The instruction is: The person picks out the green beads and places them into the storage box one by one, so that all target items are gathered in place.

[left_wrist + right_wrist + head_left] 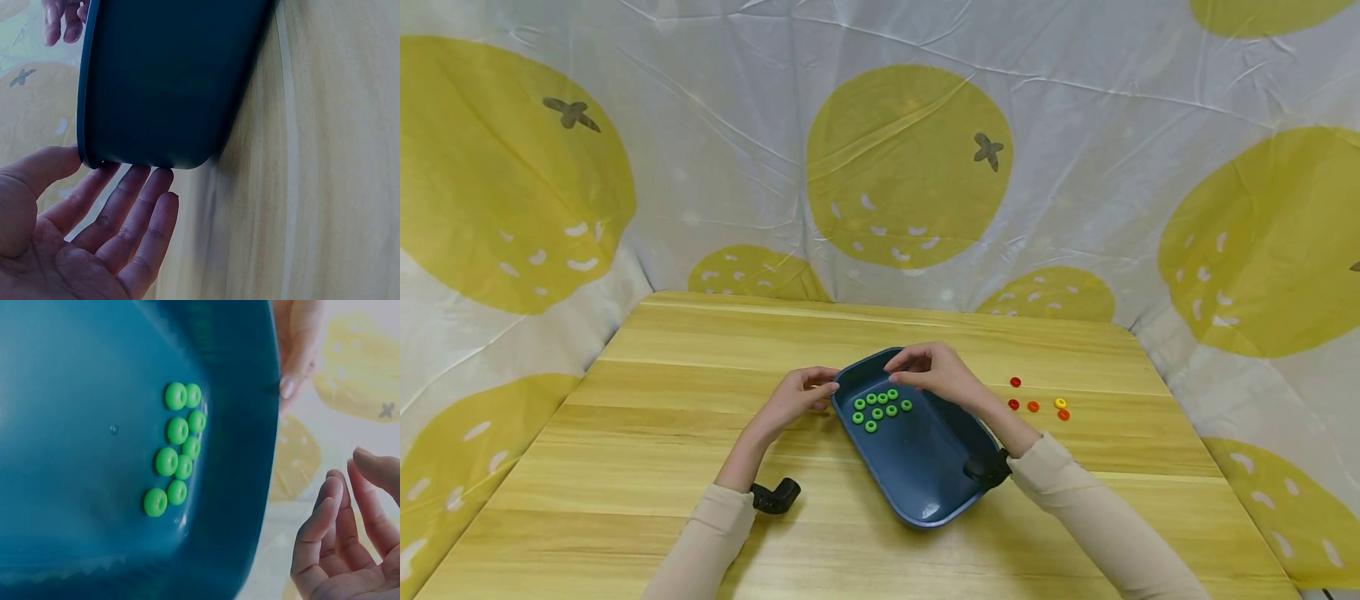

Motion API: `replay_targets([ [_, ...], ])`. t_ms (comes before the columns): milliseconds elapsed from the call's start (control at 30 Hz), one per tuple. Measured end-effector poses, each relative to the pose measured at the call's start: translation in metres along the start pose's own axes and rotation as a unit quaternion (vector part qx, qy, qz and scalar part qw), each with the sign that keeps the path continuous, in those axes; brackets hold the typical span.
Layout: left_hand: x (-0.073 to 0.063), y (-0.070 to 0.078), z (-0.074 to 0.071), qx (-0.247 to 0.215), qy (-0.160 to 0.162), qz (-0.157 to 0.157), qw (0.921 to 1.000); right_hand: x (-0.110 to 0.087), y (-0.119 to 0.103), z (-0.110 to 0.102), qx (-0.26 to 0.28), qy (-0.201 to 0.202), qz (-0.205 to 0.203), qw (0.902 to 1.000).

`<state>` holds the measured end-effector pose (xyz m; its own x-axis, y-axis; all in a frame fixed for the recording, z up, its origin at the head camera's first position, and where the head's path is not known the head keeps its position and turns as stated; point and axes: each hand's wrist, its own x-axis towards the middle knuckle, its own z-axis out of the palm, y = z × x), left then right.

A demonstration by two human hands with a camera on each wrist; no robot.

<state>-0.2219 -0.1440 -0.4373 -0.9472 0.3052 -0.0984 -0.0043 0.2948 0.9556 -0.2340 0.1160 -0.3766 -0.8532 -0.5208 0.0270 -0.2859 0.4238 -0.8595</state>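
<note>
A dark blue tray (917, 467) is turned at an angle on the wooden table. Several green ring-shaped beads (877, 413) lie grouped inside its far left end; the right wrist view shows these beads (166, 461) near the end wall. At that end my left hand (793, 400) holds the tray, thumb at the rim and fingertips against the outer wall, as the left hand (94, 231) shows in its wrist view. Above the far rim hovers my right hand (936, 371). In its wrist view the right hand (350, 537) has loosely bent fingers, with nothing visible between thumb and fingers.
To the tray's right, two red beads (1015, 382), two orange beads (1033, 407) and a yellow bead (1060, 403) lie on the table (625, 467). A fruit-patterned cloth (722, 167) hangs behind the table and at its sides. Both wrists carry black devices (777, 497).
</note>
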Motion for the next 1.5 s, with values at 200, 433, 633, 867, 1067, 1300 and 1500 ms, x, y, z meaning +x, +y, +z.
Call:
replay_targets([
  [200,-0.002,0.001,-0.001,0.002,-0.001,0.001,1.0,-0.013,-0.007,-0.012,0.023,0.013,0.021,0.9994],
  [433,-0.002,0.001,-0.001,0.002,-0.001,0.0,1.0,-0.029,0.014,-0.031,0.025,0.041,0.038,0.9981],
  [633,-0.002,0.0,-0.001,0.001,-0.001,0.001,1.0,-0.046,0.028,-0.047,0.028,0.062,0.069,0.9953],
  [867,-0.001,-0.001,-0.001,0.001,-0.005,0.004,1.0,-0.063,0.04,-0.061,0.03,0.078,0.086,0.9929],
  [1067,-0.001,-0.002,-0.001,0.003,-0.002,0.003,1.0,-0.079,0.048,-0.073,0.028,0.09,0.094,0.9911],
  [1300,-0.001,-0.001,-0.001,0.003,-0.002,0.001,1.0,-0.099,0.063,-0.079,0.035,0.105,0.107,0.9881],
  [1500,-0.001,-0.001,-0.001,0.002,-0.002,-0.001,1.0,-0.119,0.078,-0.085,0.044,0.113,0.124,0.9849],
])
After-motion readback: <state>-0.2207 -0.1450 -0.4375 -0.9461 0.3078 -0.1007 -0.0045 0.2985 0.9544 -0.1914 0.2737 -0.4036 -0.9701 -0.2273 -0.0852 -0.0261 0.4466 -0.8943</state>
